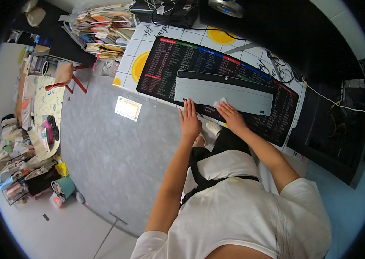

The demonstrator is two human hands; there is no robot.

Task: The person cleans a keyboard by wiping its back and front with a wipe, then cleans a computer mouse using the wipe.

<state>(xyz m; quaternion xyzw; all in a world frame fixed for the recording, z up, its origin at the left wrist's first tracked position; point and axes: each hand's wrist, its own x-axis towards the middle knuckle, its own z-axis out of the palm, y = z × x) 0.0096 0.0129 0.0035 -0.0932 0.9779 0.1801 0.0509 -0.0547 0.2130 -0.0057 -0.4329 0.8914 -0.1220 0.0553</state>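
A long keyboard point(221, 91) lies on the dark desk mat, its pale grey underside facing up and a black strip along its far edge. My left hand point(190, 123) rests at the keyboard's near left edge, fingers stretched out and touching it, holding nothing. Near the middle of its front edge, my right hand point(233, 119) presses a crumpled white tissue point(220, 102) against the grey surface with its fingertips. What lies under the tissue is hidden.
The printed black desk mat point(165, 64) covers much of the white tiled-pattern tablecloth point(127, 64). A large dark monitor point(294, 34) stands behind, with loose cables point(284, 73) beside its stand. Papers and books point(105, 30) pile up at the left. A black cabinet point(333, 138) stands at the right.
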